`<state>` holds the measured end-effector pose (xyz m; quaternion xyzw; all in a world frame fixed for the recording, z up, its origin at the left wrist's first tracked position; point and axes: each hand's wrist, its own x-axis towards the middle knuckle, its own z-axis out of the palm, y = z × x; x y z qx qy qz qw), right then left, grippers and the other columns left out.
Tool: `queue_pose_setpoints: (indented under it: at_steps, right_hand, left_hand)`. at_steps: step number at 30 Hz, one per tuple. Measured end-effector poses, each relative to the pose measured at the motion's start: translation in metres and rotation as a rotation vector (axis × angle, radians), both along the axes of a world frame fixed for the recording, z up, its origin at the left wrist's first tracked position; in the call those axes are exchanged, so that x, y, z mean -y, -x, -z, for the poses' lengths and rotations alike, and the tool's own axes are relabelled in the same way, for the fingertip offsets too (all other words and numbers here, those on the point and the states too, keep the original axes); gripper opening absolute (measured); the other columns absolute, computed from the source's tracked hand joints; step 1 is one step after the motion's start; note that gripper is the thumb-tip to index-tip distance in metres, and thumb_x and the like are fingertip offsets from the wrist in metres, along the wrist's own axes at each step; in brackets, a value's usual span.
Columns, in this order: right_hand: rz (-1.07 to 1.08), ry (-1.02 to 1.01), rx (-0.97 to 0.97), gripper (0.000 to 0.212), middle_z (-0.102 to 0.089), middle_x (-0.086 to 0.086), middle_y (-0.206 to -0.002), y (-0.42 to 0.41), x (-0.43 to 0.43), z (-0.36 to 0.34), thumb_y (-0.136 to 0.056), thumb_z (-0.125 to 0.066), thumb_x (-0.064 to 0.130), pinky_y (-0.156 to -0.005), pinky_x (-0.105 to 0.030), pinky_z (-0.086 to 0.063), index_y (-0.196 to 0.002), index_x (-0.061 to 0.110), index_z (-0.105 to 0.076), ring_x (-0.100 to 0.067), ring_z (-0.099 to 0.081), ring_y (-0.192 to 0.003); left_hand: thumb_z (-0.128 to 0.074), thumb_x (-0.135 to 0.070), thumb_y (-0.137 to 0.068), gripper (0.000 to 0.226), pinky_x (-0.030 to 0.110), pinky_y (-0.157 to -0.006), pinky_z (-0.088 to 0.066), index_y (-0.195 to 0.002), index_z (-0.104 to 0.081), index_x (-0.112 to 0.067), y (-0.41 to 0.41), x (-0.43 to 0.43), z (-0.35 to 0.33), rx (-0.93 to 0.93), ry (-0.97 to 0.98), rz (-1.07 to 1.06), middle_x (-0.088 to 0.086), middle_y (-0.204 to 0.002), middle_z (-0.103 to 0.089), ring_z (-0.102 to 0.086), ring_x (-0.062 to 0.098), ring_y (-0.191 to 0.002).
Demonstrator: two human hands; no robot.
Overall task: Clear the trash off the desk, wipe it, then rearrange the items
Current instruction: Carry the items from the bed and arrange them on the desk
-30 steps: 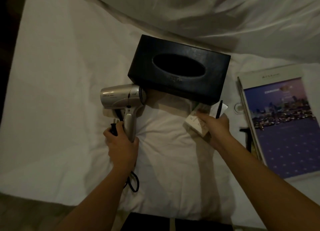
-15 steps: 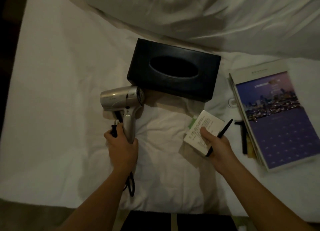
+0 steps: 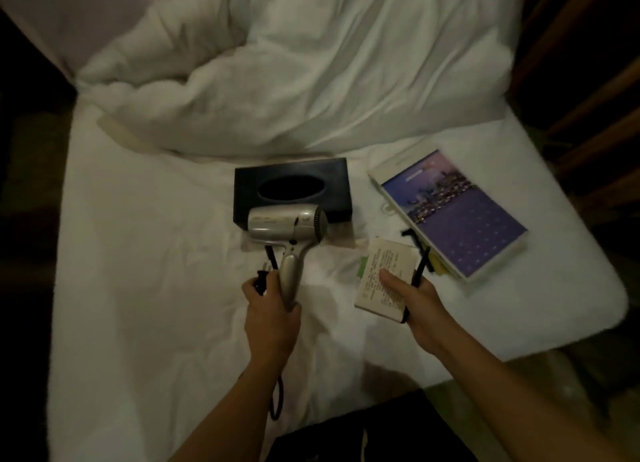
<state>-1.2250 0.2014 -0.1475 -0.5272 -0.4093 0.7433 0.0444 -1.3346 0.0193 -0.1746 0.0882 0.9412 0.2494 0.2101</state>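
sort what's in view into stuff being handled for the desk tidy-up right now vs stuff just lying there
In hand for the job:
- hair dryer, handle and plug in the left hand
- paper notepad and black pen, in the right hand

Lying about on the bed:
- black tissue box
- purple booklet
- white duvet

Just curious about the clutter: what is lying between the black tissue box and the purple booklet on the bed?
In the head view, only bare white bed sheet separates the black tissue box from the purple booklet, apart from a small pale object at the booklet's edge, too small to identify.
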Motion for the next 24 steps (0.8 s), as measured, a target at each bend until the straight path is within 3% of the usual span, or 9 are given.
queue_pose_setpoints:
  at_steps: [3, 7, 10, 15, 18, 22, 24]
  right_hand:
    - [0.078, -0.018, -0.059, 0.036, -0.069, -0.006, -0.108, -0.026, 0.003, -0.034, -0.083, -0.069, 0.014, -0.078, -0.038, -0.055, -0.117, 0.013, -0.061, -0.024, -0.065, -0.099]
    - [0.177, -0.023, -0.113, 0.034, -0.070, -0.007, -0.106, -0.078, 0.006, -0.080, -0.081, -0.070, 0.013, -0.078, -0.037, -0.054, -0.114, 0.011, -0.063, -0.024, -0.066, -0.098]
    - [0.269, -0.022, -0.150, 0.039, -0.069, -0.009, -0.111, -0.126, 0.004, -0.110, -0.081, -0.070, 0.011, -0.087, -0.041, -0.053, -0.118, 0.009, -0.061, -0.026, -0.065, -0.101]
    - [0.385, -0.078, -0.179, 0.039, -0.067, -0.010, -0.115, -0.209, -0.002, -0.159, -0.081, -0.070, 0.010, -0.098, -0.048, -0.047, -0.119, 0.013, -0.059, -0.028, -0.062, -0.107]
    - [0.469, -0.116, -0.178, 0.029, -0.066, -0.008, -0.112, -0.254, -0.007, -0.181, -0.080, -0.072, 0.011, -0.097, -0.050, -0.048, -0.105, 0.019, -0.058, -0.029, -0.062, -0.106]
    - [0.618, -0.148, -0.156, 0.037, -0.066, -0.008, -0.106, -0.309, -0.013, -0.202, -0.078, -0.074, 0.014, -0.093, -0.047, -0.050, -0.110, 0.015, -0.054, -0.027, -0.062, -0.101]
    - [0.718, -0.164, -0.148, 0.023, -0.065, -0.006, -0.095, -0.334, -0.017, -0.210, -0.082, -0.070, 0.012, -0.084, -0.043, -0.050, -0.097, 0.016, -0.053, -0.024, -0.062, -0.091]
  left_hand:
    - [-0.072, -0.020, -0.080, 0.060, 0.040, -0.079, -0.055, -0.131, -0.041, -0.020, -0.012, -0.018, -0.042, -0.012, -0.039, 0.070, 0.007, -0.136, -0.024, -0.059, 0.031, -0.094]
    - [-0.071, -0.023, -0.080, 0.059, 0.042, -0.068, -0.059, -0.129, -0.038, -0.025, -0.051, -0.040, -0.087, -0.022, -0.091, 0.170, 0.000, -0.131, -0.023, -0.058, 0.026, -0.085]
    - [-0.070, -0.023, -0.080, 0.059, 0.041, -0.065, -0.059, -0.130, -0.038, -0.025, -0.091, -0.055, -0.116, -0.074, -0.115, 0.271, 0.002, -0.130, -0.024, -0.058, 0.027, -0.082]
    - [-0.067, -0.027, -0.081, 0.064, 0.037, -0.076, -0.057, -0.135, -0.034, -0.024, -0.163, -0.080, -0.161, -0.158, -0.127, 0.441, 0.009, -0.132, -0.026, -0.058, 0.027, -0.090]
    - [-0.068, -0.026, -0.082, 0.062, 0.037, -0.082, -0.054, -0.136, -0.037, -0.020, -0.200, -0.102, -0.184, -0.199, -0.136, 0.571, 0.013, -0.134, -0.028, -0.059, 0.029, -0.094]
    - [-0.068, -0.025, -0.083, 0.063, 0.037, -0.083, -0.052, -0.137, -0.037, -0.017, -0.246, -0.140, -0.204, -0.208, -0.180, 0.758, 0.013, -0.131, -0.030, -0.057, 0.030, -0.097]
    - [-0.067, -0.023, -0.083, 0.065, 0.036, -0.083, -0.051, -0.139, -0.036, -0.015, -0.266, -0.164, -0.209, -0.202, -0.220, 0.854, 0.013, -0.129, -0.031, -0.055, 0.029, -0.097]
